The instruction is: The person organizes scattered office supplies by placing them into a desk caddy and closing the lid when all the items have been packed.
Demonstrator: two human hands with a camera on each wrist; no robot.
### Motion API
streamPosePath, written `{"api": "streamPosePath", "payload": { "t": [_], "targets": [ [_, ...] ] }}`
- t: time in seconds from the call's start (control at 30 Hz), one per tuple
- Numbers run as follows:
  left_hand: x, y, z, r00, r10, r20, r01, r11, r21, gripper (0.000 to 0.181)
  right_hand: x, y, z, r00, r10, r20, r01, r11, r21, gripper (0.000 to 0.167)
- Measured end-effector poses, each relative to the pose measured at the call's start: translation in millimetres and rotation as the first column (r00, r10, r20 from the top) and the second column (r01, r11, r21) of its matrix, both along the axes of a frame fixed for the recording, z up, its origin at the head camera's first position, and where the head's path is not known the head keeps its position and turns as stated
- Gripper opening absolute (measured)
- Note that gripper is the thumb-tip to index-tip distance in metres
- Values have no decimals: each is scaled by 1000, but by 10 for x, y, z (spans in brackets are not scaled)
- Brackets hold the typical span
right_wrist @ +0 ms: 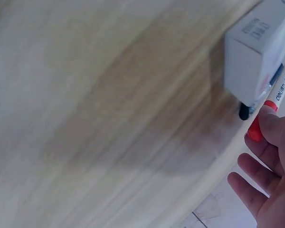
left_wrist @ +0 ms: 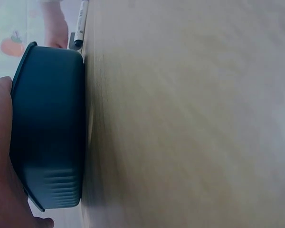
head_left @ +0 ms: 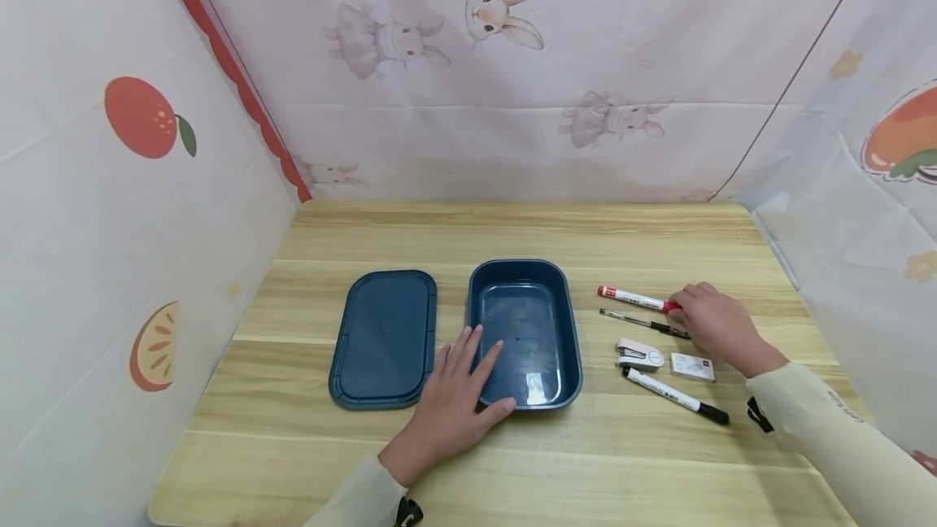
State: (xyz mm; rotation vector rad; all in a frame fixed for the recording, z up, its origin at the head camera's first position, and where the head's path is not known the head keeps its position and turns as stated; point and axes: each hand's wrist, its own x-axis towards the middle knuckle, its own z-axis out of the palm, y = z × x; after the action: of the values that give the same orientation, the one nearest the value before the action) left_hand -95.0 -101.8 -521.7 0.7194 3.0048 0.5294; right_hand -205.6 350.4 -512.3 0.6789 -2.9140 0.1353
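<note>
My left hand (head_left: 457, 397) lies over the front left corner of a dark blue plastic box (head_left: 574, 348), its fingers spread and fairly straight across the rim. In the left wrist view, the box's outer wall (left_wrist: 50, 118) stands beside that hand. My right hand (head_left: 721, 330) pinches the red cap end of a red whiteboard marker (head_left: 635, 298) between thumb and index finger; the right wrist view shows the cap (right_wrist: 255, 129) there. Just in front of the marker lies a black pen (head_left: 633, 319), partly under the right hand. A white stapler (head_left: 640, 354) and a small white box (head_left: 691, 367) sit nearer me.
A black whiteboard marker (head_left: 669, 391) lies in front of the stapler. To the left of the blue box, its flat dark blue lid (head_left: 384, 340) rests on the wooden table (head_left: 293, 446). Printed cloth (head_left: 629, 39) hangs behind the table and at both sides.
</note>
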Motion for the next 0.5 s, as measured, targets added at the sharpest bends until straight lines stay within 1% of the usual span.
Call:
{"api": "streamPosePath", "payload": {
  "t": [0.13,0.27,0.37,0.5],
  "targets": [
    [4,-1,4,1000,0,-1,0,1000,10,78,7,-44,69,1000,7,-23,-7,1000,4,13],
    [5,-3,9,1000,-3,-8,3,1000,18,77,9,-128,166,997,21,-74,-21,1000,-1,15],
    [9,-3,9,1000,-2,-6,2,1000,18,77,6,-216,243,992,25,-120,-27,1000,-15,15],
    [14,-2,12,1000,0,1,0,1000,10,77,-4,-374,343,987,43,-154,-49,998,-38,12]
  ]
}}
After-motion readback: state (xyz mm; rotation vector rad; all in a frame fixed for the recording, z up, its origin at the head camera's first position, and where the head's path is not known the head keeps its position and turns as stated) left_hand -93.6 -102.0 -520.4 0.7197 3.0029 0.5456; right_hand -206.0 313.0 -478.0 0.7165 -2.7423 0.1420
